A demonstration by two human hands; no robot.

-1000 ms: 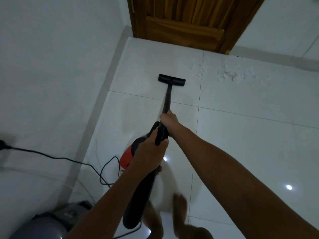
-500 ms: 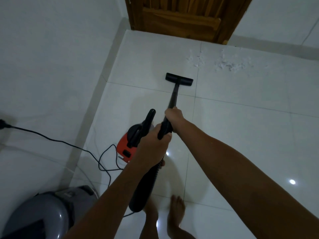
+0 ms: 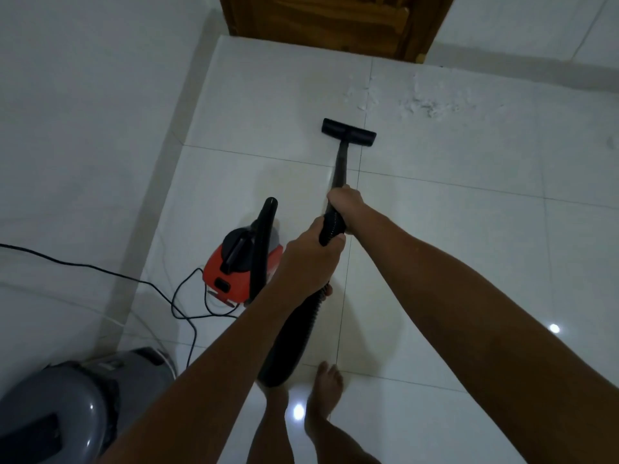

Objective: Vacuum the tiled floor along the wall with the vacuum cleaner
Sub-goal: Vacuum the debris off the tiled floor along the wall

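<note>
Black wand (image 3: 341, 169) being gripped by right hand (image 3: 345, 202), left hand (image 3: 310, 262) clutching hose (image 3: 298, 333) just behind, nozzle (image 3: 348, 132) sitting ahead, debris (image 3: 425, 102) lying beyond, red vacuum (image 3: 241, 266) resting beside left hand.

Grey appliance (image 3: 60, 416) and wooden door (image 3: 335, 21) cut off.

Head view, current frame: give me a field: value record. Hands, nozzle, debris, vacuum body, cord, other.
left hand: grips the ribbed hose, nearer the person
right hand: grips the black wand, farther along it
floor nozzle: flat on the white tiled floor, short of the debris
debris: white scraps near the far wall, beyond and right of the nozzle
vacuum body: red and black, on the floor left of the hands
cord: black, looped beside the body, running off left
door: wooden, top of frame
other: grey rounded object, bottom left, identity unclear
</note>
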